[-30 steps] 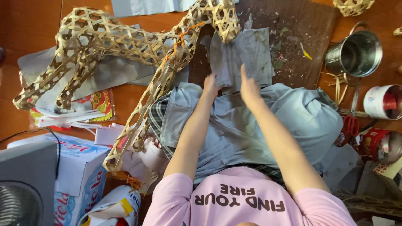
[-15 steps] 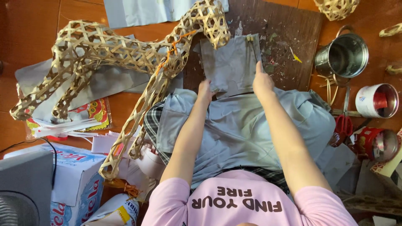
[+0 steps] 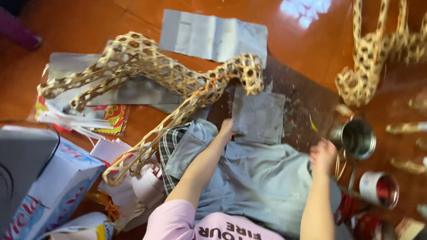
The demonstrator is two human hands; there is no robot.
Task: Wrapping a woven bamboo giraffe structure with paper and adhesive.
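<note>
we log: left hand, fingers flat, pinning the grey paper sheet so it stays put. right hand nears the metal can, finger spread blurred; we cannot tell.

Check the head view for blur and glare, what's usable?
Head view: motion blur throughout, worst at the right hand near the round metal tin; the left hand on the grey paper sheet is softer-edged but readable. Bright window glare on the glossy orange wooden floor at top right. The woven bamboo animal frame stays legible.
</note>
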